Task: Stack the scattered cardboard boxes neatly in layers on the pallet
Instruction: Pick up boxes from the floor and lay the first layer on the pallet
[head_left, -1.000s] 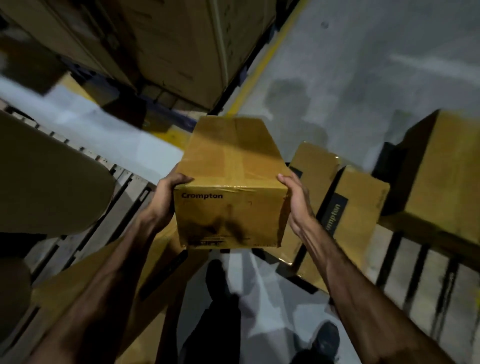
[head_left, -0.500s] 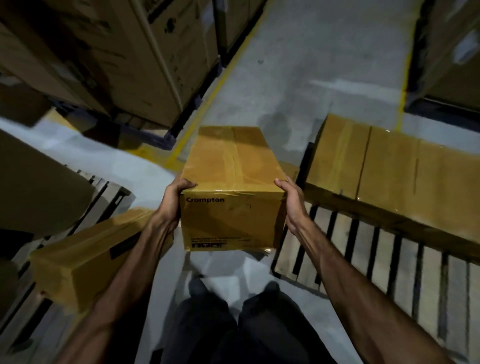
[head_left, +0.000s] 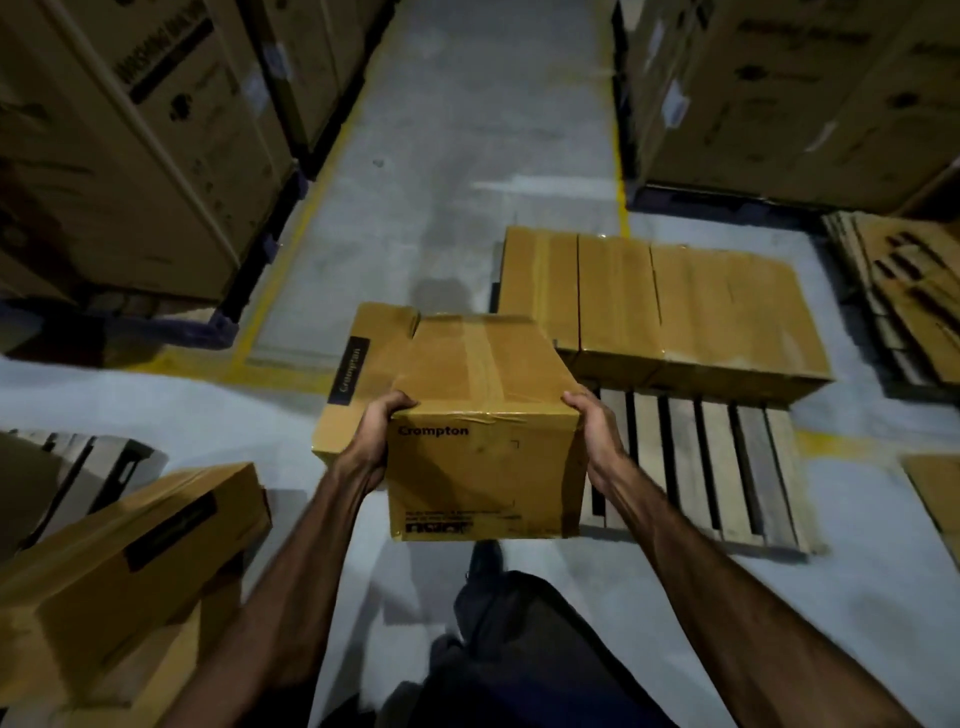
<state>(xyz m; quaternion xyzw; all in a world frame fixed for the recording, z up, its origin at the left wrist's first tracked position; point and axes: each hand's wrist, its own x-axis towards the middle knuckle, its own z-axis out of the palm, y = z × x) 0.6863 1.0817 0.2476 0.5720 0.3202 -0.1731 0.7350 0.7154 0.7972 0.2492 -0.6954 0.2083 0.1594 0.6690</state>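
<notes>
carried: brown taped cardboard box marked Crompton (head_left: 485, 415) held in the air, beside the slatted wooden pallet (head_left: 727, 467) | left hand (head_left: 371, 447) grip: fingers curled on box's left edge | right hand (head_left: 597, 436) grip: curled on right edge | pallet: row of brown cardboard boxes (head_left: 665, 306) along far side | another brown cardboard box (head_left: 363, 384) on the grey concrete floor (head_left: 441, 171) just behind the held one

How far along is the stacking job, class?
Done: a row of boxes lies along the far edge of the pallet. In hand: the left hand and right hand grip a carried box. Left: two floor boxes and the pallet's bare slats.
</notes>
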